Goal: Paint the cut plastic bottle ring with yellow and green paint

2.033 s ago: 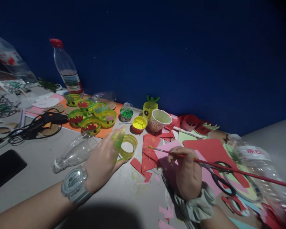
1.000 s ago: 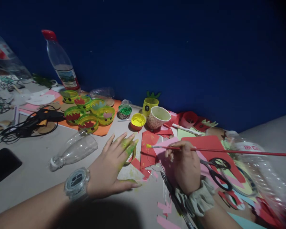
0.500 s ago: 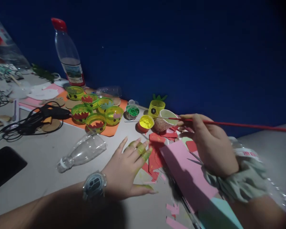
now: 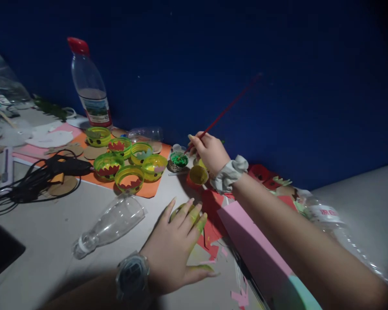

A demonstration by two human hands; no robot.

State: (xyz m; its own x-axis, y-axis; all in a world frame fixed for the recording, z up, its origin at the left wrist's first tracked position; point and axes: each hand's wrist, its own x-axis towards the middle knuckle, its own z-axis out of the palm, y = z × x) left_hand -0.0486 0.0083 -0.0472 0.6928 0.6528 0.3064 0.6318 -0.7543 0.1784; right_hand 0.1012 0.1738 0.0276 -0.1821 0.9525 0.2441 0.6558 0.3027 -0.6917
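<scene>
On my feed the dark blue wall (image 4: 278, 43) takes up most of the view, with the gray table (image 4: 61, 211) below it. A red-capped bottle (image 4: 92, 92) stands at the back left. A pink sheet (image 4: 255, 245) lies beneath the right forearm, and an orange sheet (image 4: 151, 188) sits left of center, bearing 6 yellow-green rings (image 4: 129, 180). Nearer me a clear bottle top (image 4: 116, 221) lies on its side.

I see the left hand (image 4: 173, 249) spread palm down, fingers apart, over another yellow ring (image 4: 177, 211), which is on the table and partly hidden; I can't tell how firmly the hand presses it. The right hand (image 4: 213, 155) has its fingers closed on a red brush (image 4: 228, 110), handle slanting up to the right. The brush's lower end is at the green paint cup (image 4: 179, 160); I can't tell whether the bristles touch paint. Just beside is the yellow paint cup (image 4: 198, 175), in shadow.
</scene>
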